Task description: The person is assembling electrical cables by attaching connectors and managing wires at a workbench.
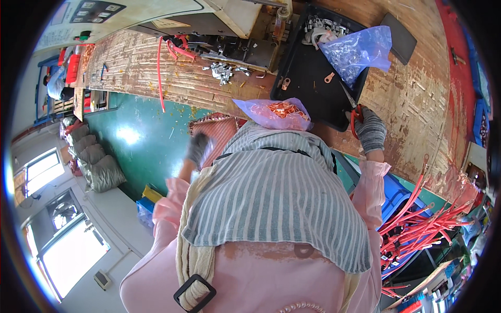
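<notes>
My right hand [371, 130], in a grey knitted glove, is closed round the orange handles of a pair of scissors [357, 116]. Their narrow blades point over the near right corner of a black tray [293, 88]. My left hand [199, 148], also gloved, is smeared by motion above the floor to the left of my apron, so its fingers cannot be made out. On my lap lies a clear plastic bag [261, 112] with copper-coloured pieces. In the tray rest a bluish bag of shiny metal parts [354, 52], loose metal lugs [319, 27] and a copper lug [329, 77].
A machine [229, 21] stands on the worn wooden bench [130, 65]. Silvery parts [223, 72] lie before it, and a red cable [160, 78] hangs over the edge. Many red cables [412, 224] with lugs fill the right side. Stuffed sacks [96, 161] line the left wall.
</notes>
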Demonstrator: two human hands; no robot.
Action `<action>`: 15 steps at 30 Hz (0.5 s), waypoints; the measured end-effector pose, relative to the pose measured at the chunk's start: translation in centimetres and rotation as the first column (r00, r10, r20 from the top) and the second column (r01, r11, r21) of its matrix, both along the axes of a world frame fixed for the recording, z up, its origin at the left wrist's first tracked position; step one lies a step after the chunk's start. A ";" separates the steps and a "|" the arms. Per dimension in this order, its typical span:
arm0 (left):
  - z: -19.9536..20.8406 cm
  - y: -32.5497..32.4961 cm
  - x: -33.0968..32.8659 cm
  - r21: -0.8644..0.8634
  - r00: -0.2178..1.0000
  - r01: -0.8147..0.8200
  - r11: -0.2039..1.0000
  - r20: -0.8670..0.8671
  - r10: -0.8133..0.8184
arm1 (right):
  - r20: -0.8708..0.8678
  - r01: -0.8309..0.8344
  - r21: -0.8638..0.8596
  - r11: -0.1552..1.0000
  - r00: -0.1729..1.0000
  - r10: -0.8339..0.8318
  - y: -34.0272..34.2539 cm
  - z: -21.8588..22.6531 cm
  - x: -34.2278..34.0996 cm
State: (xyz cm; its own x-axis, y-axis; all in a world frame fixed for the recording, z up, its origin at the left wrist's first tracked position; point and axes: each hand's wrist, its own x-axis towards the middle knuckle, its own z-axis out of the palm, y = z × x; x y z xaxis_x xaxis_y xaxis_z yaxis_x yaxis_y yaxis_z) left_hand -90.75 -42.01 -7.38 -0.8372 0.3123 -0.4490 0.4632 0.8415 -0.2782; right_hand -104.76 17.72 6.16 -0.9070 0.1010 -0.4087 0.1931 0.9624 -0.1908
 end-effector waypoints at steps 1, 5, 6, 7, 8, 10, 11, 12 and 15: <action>-4.8 -0.8 4.7 -0.071 0.955 -0.240 0.968 0.164 0.249 | -0.038 0.011 0.015 1.000 0.999 -0.011 0.5 -0.3 0.3; -9.1 1.4 14.3 0.044 0.418 -0.904 0.424 0.289 0.861 | -0.148 0.141 0.048 0.989 0.980 -0.133 3.6 -3.6 1.6; -8.5 2.2 13.8 0.108 0.348 -0.937 0.331 0.277 0.896 | -0.159 0.197 0.053 0.979 0.969 -0.187 4.5 -4.1 1.8; -7.9 2.7 12.9 0.285 0.370 -0.908 0.307 0.201 0.907 | -0.088 0.258 0.067 0.964 0.964 -0.252 5.3 -4.5 1.9; -6.5 4.3 10.6 0.517 0.413 -0.804 0.295 0.127 0.902 | -0.035 0.307 0.104 0.946 0.952 -0.306 5.5 -3.9 1.5; 7.1 12.8 -2.7 0.839 0.626 -0.332 0.432 -0.146 0.766 | 0.016 0.438 0.081 0.895 0.898 -0.441 8.9 -6.6 3.5; 14.2 16.8 -6.3 0.849 0.727 -0.164 0.503 -0.240 0.643 | -0.017 0.419 0.061 0.906 0.908 -0.419 9.5 -7.8 3.3; 18.9 19.9 -8.9 0.840 0.797 0.013 0.542 -0.336 0.502 | -0.053 0.402 0.046 0.914 0.915 -0.400 10.0 -8.8 2.9; 23.1 26.3 -13.2 0.793 0.916 0.379 0.478 -0.396 -0.070 | -0.308 0.358 -0.034 0.933 0.884 -0.351 7.9 -6.6 1.4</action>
